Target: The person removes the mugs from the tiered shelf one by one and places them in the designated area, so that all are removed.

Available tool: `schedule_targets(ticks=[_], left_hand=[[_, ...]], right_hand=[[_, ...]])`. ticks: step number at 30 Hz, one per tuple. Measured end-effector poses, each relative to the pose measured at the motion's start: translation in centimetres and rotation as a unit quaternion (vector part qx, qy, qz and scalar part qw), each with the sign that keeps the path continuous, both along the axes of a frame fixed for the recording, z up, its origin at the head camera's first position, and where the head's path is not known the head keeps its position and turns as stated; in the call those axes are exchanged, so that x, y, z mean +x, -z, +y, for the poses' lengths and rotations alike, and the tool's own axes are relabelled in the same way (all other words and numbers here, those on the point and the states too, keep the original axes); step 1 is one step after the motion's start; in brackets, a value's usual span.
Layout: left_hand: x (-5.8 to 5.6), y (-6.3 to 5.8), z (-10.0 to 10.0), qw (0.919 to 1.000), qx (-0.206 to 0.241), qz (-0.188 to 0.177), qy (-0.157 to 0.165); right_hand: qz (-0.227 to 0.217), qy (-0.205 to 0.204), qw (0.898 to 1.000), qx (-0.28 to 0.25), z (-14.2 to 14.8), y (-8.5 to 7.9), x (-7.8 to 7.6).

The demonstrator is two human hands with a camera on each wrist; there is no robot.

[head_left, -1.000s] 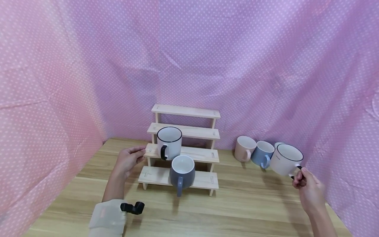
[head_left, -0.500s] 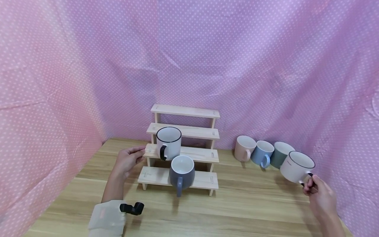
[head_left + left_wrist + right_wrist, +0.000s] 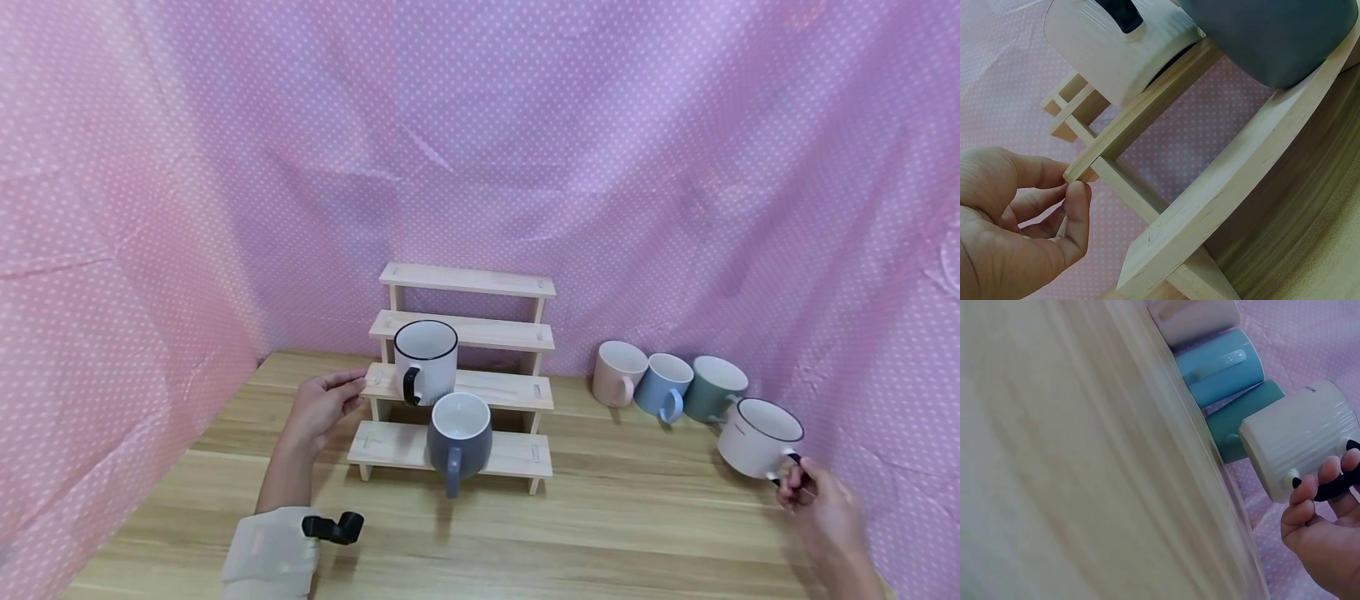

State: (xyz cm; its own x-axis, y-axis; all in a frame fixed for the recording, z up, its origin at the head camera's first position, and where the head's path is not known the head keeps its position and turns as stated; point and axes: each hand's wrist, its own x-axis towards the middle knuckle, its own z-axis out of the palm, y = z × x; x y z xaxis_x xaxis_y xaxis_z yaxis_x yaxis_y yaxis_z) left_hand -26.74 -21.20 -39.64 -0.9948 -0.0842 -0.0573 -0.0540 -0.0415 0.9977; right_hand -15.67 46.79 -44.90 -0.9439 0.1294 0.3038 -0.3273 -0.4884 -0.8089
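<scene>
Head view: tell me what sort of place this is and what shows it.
Probably a staged filming or practice corner: pink-and-purple polka-dot cloth hangs behind and along both sides of a light wood-grain table, on which a pale wooden four-tier rack stands.

"I'm watching from the far end of the link; what's hanging behind the desk on your screen?"

"I'm seeing a white-dotted cloth hanging like a wall at the back, and it's closing in both sides too. Creases are crossing it in several places."

"And how is the colour coming through to you?"

"On the left it's looking pale pink; toward the middle and right it's turning lilac. A lighter streak is running down the left side."

"How is the desk looking?"

"It's showing light wood, its grain running mostly sideways in my head view. In the right wrist view that surface is blurring, and the cloth is showing beyond its edge."
</scene>
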Motion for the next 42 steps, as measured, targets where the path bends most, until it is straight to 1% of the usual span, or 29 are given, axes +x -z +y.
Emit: schedule_targets(ticks=[3, 8, 16, 20, 30, 33, 36, 38, 40, 42], left_hand=[[0.0, 0.0, 0.0, 1.0000, -0.001, -0.001, -0.001], [-0.1, 0.0, 0.0, 1.0000, -0.003, -0.002, -0.002], [0.0, 0.2, 0.0, 1.0000, 0.001, -0.001, -0.004], [-0.1, 0.2, 0.0, 1.0000, 0.001, -0.003, -0.005], [0.0, -0.1, 0.1, 1.0000, 0.005, -0.007, -0.002], [-0.1, -0.1, 0.1, 1.0000, 0.005, -0.008, -0.001], [-0.1, -0.1, 0.1, 1.0000, 0.006, -0.007, -0.001], [0.0, -0.1, 0.0, 1.0000, 0.009, -0.003, 0.001], [0.0, 0.0, 0.0, 0.9999, 0.011, 0.000, 0.003], [0.0, 0.1, 0.0, 0.9999, 0.016, 0.003, 0.003]], right_hand=[[-0.008, -0.018, 1.000, 0.001, 0.4, 0.3, 0.2], [0.006, -0.046, 0.999, 0.006, 0.7, 0.9, 0.2], [0.019, -0.040, 0.998, 0.038, 1.1, 1.9, -0.1], [0.008, -0.033, 0.998, 0.053, 1.3, 2.1, -0.1], [-0.006, -0.036, 0.998, 0.060, 1.5, 2.2, 0.2], [-0.027, -0.038, 0.997, 0.070, 1.8, 2.1, 0.5], [-0.069, -0.013, 0.993, 0.096, 2.1, 1.9, 0.8], [-0.112, 0.022, 0.987, 0.117, 2.2, 1.6, 1.0], [-0.152, 0.064, 0.976, 0.144, 2.3, 1.3, 1.2], [-0.186, 0.114, 0.959, 0.181, 2.3, 0.9, 1.4]])
